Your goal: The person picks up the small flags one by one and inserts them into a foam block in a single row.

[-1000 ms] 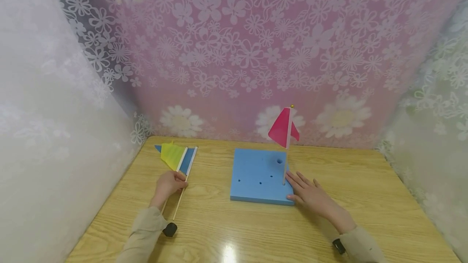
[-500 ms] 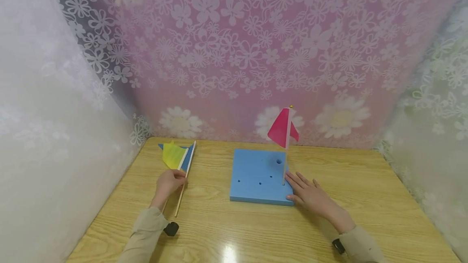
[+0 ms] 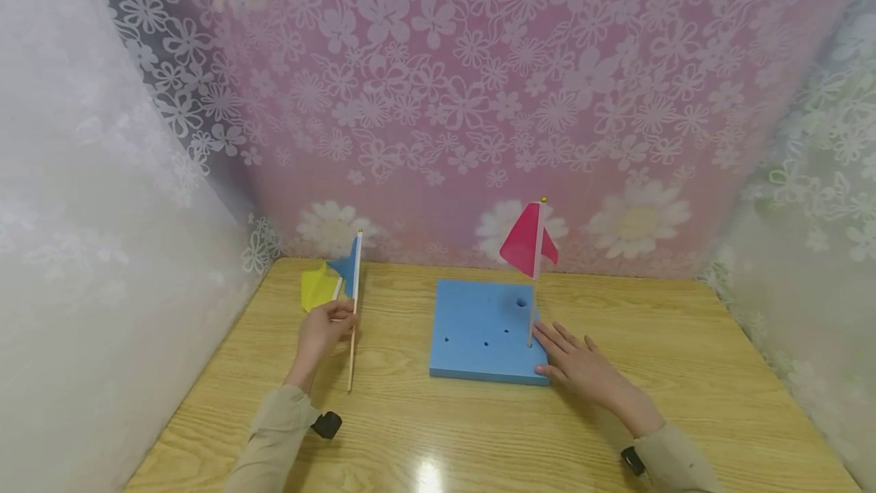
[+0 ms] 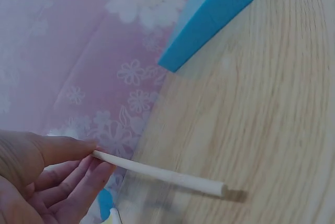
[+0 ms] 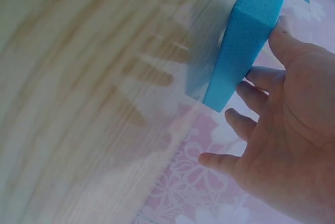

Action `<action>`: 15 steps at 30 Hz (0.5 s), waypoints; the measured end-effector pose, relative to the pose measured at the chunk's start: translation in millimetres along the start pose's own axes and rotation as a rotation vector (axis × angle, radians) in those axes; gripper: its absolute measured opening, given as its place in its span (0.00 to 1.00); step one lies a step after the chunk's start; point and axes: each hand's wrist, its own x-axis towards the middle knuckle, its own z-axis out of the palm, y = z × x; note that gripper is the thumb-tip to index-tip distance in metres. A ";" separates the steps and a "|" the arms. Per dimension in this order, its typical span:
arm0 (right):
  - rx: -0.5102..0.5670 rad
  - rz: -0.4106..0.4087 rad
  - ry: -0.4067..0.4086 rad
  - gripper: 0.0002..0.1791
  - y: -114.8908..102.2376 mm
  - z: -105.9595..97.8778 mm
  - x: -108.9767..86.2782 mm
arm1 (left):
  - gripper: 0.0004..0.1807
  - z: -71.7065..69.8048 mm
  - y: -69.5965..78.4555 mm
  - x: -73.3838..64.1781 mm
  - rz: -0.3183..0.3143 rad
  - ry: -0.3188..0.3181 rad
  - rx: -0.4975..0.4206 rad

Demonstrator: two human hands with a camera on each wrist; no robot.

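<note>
My left hand (image 3: 325,335) pinches the thin wooden stick of a blue flag (image 3: 350,268), which stands tilted up at the left. In the left wrist view, thumb and fingertips grip the stick (image 4: 162,175), its lower end close over the table. A yellow flag (image 3: 318,287) lies on the table behind that hand, its stick partly hidden. My right hand (image 3: 582,373) has its fingers spread, with fingertips against the right side of a blue foam block (image 3: 472,318). A pink flag (image 3: 525,242) with a gold tip stands upright in a hole near the block's right edge.
Several holes show in the block's top, including a larger hole (image 3: 522,303) toward the back. The wooden table (image 3: 397,432) meets a pink floral curtain (image 3: 438,135) behind, with pale floral sheets at both sides.
My left hand has raised the blue flag from beside the yellow one, its top swinging up toward upright. The right hand and the block stay in place.
</note>
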 end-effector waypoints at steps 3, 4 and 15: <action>0.014 -0.003 0.005 0.38 1.9 1.4 0.3 | 0.15 4.2 4.9 2.1 0.022 0.014 -0.043; 0.021 -0.003 0.006 0.39 3.0 2.6 0.2 | 0.15 5.7 6.7 2.4 0.029 0.017 -0.053; 0.031 0.010 -0.014 0.40 6.3 5.9 1.5 | 0.14 28.1 30.8 4.3 0.132 0.008 -0.198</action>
